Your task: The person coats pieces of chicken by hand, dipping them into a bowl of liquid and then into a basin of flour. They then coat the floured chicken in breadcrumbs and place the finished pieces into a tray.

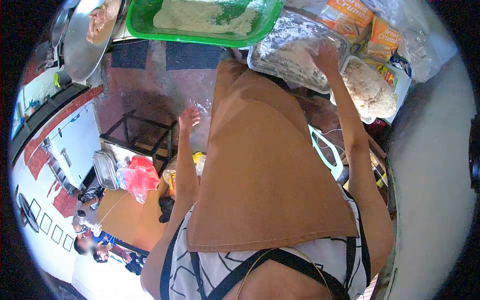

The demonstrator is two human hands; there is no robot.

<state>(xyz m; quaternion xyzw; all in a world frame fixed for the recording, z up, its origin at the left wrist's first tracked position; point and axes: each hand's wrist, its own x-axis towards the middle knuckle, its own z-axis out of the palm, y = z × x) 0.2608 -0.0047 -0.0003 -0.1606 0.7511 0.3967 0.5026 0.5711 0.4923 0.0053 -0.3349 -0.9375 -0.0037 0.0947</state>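
At one o'clock, my right hand is in the tray of floury coating, grip unclear; my left hand, empty, loosely spread, hangs at ten. Probably mixing; next calls for even spreading.

From my end I counted two bare hands: one left hand left of centre, one right hand at upper right. Across the top of the frame I made out one green tray, one clear tub and two orange Bread Crumbs packs. Toward the lower left I saw four wall frames and one fan.
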